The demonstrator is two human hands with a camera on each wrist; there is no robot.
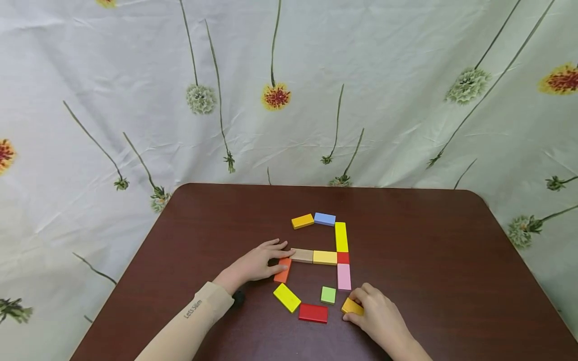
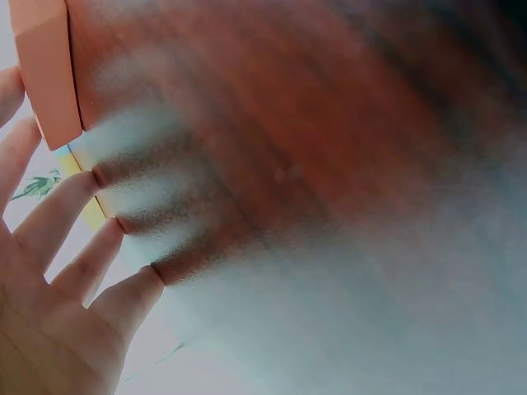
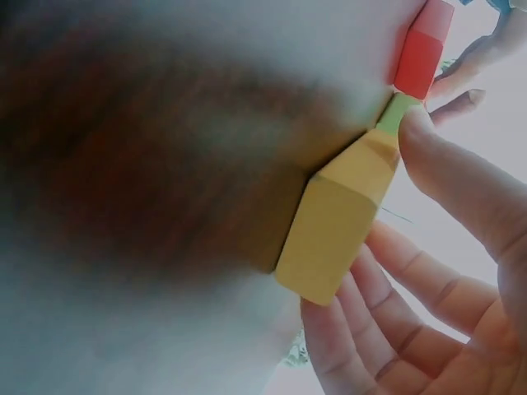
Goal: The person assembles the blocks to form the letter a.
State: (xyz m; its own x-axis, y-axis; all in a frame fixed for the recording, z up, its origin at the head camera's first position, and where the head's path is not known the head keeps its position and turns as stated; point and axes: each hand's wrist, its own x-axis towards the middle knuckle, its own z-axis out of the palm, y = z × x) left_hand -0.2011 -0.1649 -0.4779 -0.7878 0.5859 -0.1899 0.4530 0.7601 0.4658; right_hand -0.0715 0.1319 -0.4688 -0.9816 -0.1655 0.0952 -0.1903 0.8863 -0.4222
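Observation:
My right hand [image 1: 381,313] pinches an amber block [image 1: 352,306] low on the table, thumb on one side and fingers on the other. The right wrist view shows that block [image 3: 328,234] close up, against the tabletop. My left hand [image 1: 257,263] lies with its fingers spread over an orange block [image 1: 282,271], index fingertip at the end of a plain wooden block [image 1: 301,255]. In the left wrist view the fingertips rest on the tabletop beside the orange block [image 2: 51,78]. A green block [image 1: 328,295] and a red block [image 1: 313,313] lie left of the amber one.
A pink block [image 1: 344,277], a small red block [image 1: 343,257] and a tall yellow block [image 1: 341,237] form a column. Yellow [image 1: 324,257], blue [image 1: 324,218], and amber [image 1: 302,221] blocks lie farther back; another yellow block [image 1: 286,298] sits near left. A flowered cloth [image 1: 316,135] hangs behind the table.

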